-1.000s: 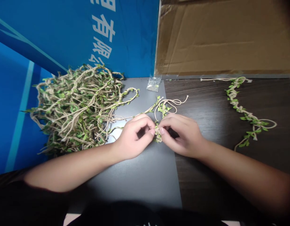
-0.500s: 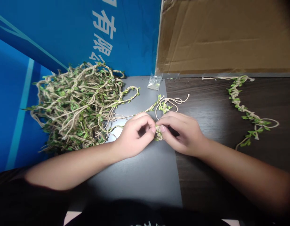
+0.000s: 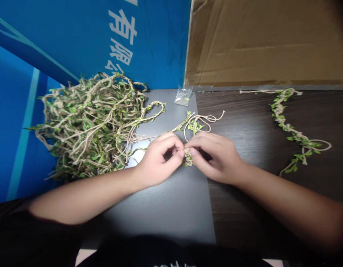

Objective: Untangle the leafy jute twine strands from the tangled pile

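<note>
Between my two hands is a braided cord with green leaves, its knotted part showing just below the fingertips. My left hand pinches it from the left with thumb and forefinger. From the right, my right hand grips the same cord, thumb against its edge. Beyond the knuckles, loose beige cord ends curl over the table among a few leaves. The exact hold of the fingertips is partly hidden.
A big tangled heap of leafy cords lies on the left against a blue panel. Another leafy braid rests on the dark wood at right. A small clear plastic bag sits near the cardboard at the back.
Both hands keep practically the same pinch on the leafy cord. The view has shifted very slightly; nothing else visibly differs.
</note>
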Tool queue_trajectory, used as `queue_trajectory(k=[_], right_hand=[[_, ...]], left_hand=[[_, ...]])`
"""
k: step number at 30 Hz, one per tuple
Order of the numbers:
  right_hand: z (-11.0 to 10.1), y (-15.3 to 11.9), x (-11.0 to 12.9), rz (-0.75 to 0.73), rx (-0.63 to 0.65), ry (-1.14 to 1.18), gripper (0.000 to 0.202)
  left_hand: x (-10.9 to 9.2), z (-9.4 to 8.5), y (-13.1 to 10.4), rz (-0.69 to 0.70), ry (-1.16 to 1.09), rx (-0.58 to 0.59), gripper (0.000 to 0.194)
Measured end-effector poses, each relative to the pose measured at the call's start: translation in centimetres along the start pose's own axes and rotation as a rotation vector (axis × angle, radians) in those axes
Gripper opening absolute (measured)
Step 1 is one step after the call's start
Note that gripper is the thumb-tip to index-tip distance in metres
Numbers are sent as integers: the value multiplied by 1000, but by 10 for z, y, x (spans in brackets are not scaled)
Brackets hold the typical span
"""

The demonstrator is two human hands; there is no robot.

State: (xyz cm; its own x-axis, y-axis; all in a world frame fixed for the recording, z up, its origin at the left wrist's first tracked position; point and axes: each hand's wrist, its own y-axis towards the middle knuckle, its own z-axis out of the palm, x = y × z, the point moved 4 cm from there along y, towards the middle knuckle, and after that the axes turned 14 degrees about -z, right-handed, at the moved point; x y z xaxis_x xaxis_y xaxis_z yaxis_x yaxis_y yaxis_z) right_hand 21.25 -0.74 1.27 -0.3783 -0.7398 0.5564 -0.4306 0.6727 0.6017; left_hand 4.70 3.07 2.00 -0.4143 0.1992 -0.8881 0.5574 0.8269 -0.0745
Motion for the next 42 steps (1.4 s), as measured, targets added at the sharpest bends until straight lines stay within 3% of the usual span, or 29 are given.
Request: queue_trajectory(k=[42], right_hand=[[2,0,-7,108,53,106,10]], left_hand=[[0,0,0,-7,59,8,11]])
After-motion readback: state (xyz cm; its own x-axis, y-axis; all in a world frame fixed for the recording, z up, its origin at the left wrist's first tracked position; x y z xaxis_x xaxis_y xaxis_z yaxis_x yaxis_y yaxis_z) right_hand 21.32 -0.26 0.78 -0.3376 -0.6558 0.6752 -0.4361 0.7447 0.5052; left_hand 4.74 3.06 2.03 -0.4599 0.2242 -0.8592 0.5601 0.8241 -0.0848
